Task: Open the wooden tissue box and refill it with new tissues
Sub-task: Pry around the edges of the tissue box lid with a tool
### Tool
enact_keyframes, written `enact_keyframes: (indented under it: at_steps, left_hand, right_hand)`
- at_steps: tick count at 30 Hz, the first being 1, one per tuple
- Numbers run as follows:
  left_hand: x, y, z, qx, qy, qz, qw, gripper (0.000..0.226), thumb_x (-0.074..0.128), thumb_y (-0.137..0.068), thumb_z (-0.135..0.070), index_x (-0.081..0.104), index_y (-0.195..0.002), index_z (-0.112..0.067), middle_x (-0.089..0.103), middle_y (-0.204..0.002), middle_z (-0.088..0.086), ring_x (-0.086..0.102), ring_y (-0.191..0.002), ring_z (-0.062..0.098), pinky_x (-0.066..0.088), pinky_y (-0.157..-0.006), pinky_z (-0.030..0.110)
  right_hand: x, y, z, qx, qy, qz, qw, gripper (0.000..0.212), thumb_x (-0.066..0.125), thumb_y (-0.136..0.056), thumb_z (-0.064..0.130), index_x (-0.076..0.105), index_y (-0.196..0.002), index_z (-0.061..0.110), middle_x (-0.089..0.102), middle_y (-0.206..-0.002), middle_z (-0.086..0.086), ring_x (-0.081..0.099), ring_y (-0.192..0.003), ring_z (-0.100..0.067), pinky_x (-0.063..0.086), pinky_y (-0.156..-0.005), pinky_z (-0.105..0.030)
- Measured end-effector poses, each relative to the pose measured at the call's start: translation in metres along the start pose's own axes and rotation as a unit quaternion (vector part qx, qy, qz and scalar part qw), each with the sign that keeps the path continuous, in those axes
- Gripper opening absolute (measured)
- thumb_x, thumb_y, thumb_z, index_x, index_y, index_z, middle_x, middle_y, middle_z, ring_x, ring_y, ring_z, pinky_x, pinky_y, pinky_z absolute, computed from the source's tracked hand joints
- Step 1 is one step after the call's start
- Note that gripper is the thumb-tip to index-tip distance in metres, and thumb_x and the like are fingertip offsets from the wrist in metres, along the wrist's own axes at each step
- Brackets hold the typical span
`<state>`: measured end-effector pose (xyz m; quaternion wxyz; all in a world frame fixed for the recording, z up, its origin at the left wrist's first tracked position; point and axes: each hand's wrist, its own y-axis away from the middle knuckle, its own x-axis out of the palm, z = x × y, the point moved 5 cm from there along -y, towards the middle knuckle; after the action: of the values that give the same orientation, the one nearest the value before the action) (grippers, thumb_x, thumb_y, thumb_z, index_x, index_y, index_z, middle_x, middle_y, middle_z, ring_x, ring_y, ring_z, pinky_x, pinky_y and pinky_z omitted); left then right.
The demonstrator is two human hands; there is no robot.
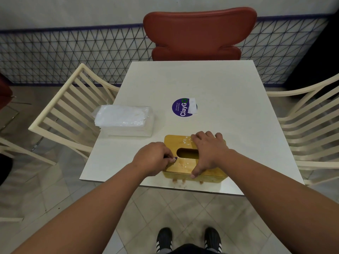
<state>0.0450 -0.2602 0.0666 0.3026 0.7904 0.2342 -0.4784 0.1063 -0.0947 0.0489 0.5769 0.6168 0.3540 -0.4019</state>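
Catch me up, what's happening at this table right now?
A person stands at the near edge of a white table, working on a wooden tissue box. The right hand lies across the lid with the thumb on the front edge, steadying it. The left hand pinches something small and purple at the lid's left end; what it is, I cannot tell. The box looks closed, its slot showing no tissue. A wrapped pack of new tissues waits to the left, untouched.

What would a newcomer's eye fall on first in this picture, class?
Two hands on a wooden tissue box at the near edge of the white table: the right hand lies across its top, the left hand pinches something small at its left end. A plastic-wrapped tissue pack lies to the left; a red chair stands beyond.
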Motion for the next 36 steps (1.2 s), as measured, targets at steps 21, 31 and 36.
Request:
enact_keyframes:
  at_steps: [21,31,36]
  left_hand:
    - [-0.001,-0.014,-0.016,0.030,-0.086,-0.007,0.996,0.025,0.053,-0.092,-0.045,0.071,-0.105,-0.032,0.059,-0.100,-0.008,0.055,-0.090,0.016,0.041,-0.066,0.027]
    - [-0.003,-0.018,-0.014,0.051,-0.112,0.018,0.992,0.026,0.053,-0.092,-0.046,0.069,-0.107,-0.033,0.057,-0.099,-0.008,0.054,-0.089,0.015,0.037,-0.063,0.026]
    - [0.010,-0.025,-0.049,0.102,-0.102,0.014,0.989,0.026,0.053,-0.090,-0.046,0.071,-0.104,-0.033,0.053,-0.091,-0.010,0.054,-0.083,0.015,0.035,-0.059,0.027]
  right_hand:
    - [0.000,-0.001,0.000,-0.003,0.005,-0.006,1.000,0.134,0.067,-0.042,0.087,0.017,-0.149,0.023,0.027,-0.149,-0.002,0.027,-0.135,-0.027,0.025,-0.110,-0.050]
    - [0.000,0.000,0.000,-0.003,0.002,-0.008,1.000,0.134,0.067,-0.043,0.087,0.016,-0.149,0.023,0.027,-0.149,-0.002,0.027,-0.135,-0.027,0.025,-0.110,-0.051]
    - [0.000,0.001,0.000,-0.002,0.009,-0.013,1.000,0.135,0.067,-0.041,0.087,0.018,-0.149,0.022,0.029,-0.148,-0.001,0.029,-0.134,-0.026,0.025,-0.108,-0.050]
